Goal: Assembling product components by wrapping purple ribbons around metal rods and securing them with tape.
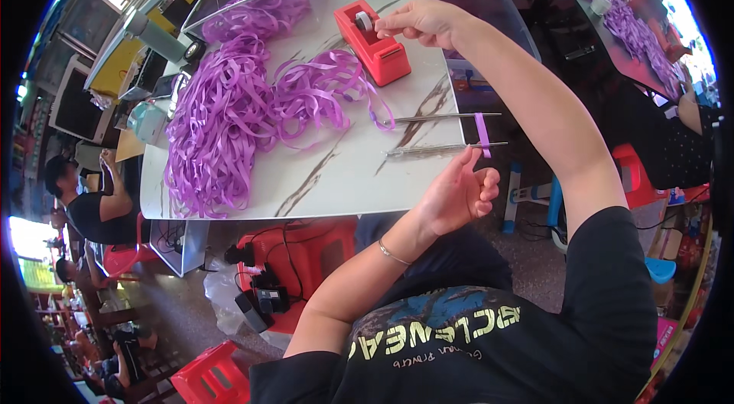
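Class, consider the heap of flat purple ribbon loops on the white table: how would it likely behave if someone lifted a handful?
The heap of flat purple ribbon loops would probably sag floppily, since its strands lie bent and curled. It may snag and drag neighbours, as loops overlap.

We've got a white marbled table [321,182] ahead of the left hand [461,194], red stool [332,247] left of it on speckled floor [535,274]. Far right of the right hand [420,22] we see a dark table [602,37].
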`<state>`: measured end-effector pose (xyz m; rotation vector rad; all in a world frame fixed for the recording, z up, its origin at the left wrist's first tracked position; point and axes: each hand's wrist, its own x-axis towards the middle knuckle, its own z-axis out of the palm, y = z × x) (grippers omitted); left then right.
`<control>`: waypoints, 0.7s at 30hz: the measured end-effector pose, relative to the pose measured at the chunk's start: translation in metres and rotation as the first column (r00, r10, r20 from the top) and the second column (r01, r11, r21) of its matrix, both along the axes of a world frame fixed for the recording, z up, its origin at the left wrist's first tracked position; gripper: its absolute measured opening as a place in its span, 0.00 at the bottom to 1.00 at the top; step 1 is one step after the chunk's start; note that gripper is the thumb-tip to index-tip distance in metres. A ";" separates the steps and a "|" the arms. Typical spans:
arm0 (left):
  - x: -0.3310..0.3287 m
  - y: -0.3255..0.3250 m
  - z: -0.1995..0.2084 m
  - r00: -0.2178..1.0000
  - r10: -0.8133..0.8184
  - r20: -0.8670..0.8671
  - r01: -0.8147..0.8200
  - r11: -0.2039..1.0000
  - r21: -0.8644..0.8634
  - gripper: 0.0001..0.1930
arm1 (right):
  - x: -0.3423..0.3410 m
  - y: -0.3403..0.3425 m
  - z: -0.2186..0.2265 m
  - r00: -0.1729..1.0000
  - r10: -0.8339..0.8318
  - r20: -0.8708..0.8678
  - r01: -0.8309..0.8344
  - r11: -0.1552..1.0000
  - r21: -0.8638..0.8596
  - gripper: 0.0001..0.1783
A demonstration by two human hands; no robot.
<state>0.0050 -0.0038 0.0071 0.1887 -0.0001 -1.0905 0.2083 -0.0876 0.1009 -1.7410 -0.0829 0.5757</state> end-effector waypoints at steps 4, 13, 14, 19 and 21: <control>-0.001 0.001 -0.001 1.000 0.003 -0.015 -0.003 1.000 -0.009 0.14 | -0.036 -0.002 -0.005 0.996 0.082 0.022 -0.083 0.995 0.048 0.10; -0.001 -0.001 0.000 1.000 0.003 -0.031 -0.004 1.000 -0.022 0.13 | -0.062 0.002 -0.042 0.957 -0.130 0.261 0.142 0.989 -0.031 0.14; -0.002 -0.001 0.000 1.000 0.002 -0.031 -0.003 1.000 -0.023 0.13 | -0.061 0.003 -0.045 0.957 -0.130 0.261 0.143 0.989 -0.032 0.14; -0.002 -0.001 -0.003 1.000 0.013 -0.025 -0.014 0.999 -0.041 0.14 | -0.058 0.009 -0.052 0.893 -0.150 0.424 0.241 0.956 -0.170 0.16; -0.001 0.000 -0.003 1.000 0.018 -0.022 -0.019 0.999 -0.043 0.14 | -0.062 0.011 -0.048 0.861 -0.134 0.491 0.286 0.925 -0.249 0.16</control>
